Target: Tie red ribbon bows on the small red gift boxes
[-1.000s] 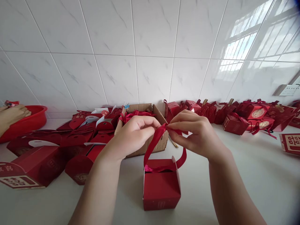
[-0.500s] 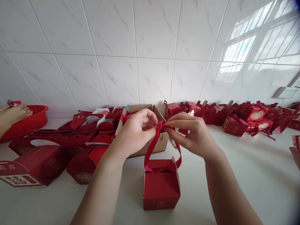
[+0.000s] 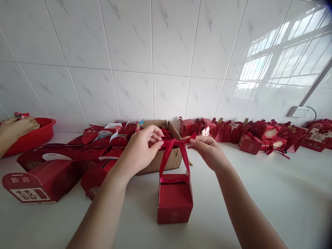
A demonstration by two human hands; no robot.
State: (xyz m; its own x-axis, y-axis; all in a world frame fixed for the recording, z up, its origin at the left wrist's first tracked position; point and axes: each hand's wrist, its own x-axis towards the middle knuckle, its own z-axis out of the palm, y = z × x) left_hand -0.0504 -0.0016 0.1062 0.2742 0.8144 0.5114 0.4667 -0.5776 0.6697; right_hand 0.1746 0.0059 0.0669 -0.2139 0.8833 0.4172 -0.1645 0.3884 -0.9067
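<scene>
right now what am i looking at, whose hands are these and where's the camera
There is no machine here. A person wears one camera on the head, looking forward and down, so the two bare arms coming in from below are that person's own. The left hand and the right hand each pinch the red ribbon, which loops up from a small red box standing on the white counter. Behind it sits a cardboard box. A heap of red boxes lies to the left, and a row of red boxes lines the tiled wall on the right. At the far left, another person's hand is at a red basin.
</scene>
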